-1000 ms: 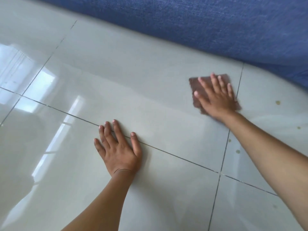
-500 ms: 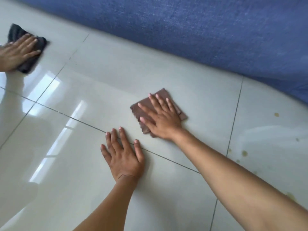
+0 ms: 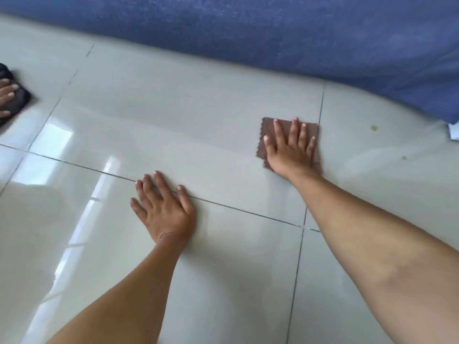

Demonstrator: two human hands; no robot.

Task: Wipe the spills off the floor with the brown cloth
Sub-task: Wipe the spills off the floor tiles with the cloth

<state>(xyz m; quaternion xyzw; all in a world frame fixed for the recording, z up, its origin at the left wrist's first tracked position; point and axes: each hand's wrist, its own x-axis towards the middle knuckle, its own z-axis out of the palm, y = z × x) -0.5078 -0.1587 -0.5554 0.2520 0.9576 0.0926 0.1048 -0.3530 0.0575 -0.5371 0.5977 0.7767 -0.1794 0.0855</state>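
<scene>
The brown cloth (image 3: 269, 127) lies flat on the pale glossy floor tiles (image 3: 173, 125), just left of a grout line. My right hand (image 3: 290, 150) presses down on it with fingers spread, covering most of it. My left hand (image 3: 164, 207) rests flat on the floor nearer to me, fingers apart, holding nothing, across another grout line. To the right of the cloth a small yellowish spill spot (image 3: 374, 128) sits on the neighbouring tile, and a fainter spot (image 3: 404, 157) lies below it.
A blue fabric-covered edge (image 3: 273, 33) runs along the far side of the floor. At the far left another person's hand (image 3: 7, 91) presses a dark cloth (image 3: 18, 101) on the floor. A white object (image 3: 454, 131) shows at the right edge.
My right hand has slid the brown cloth back to the right, away from my left hand and close to the grout line. My left hand stays planted.
</scene>
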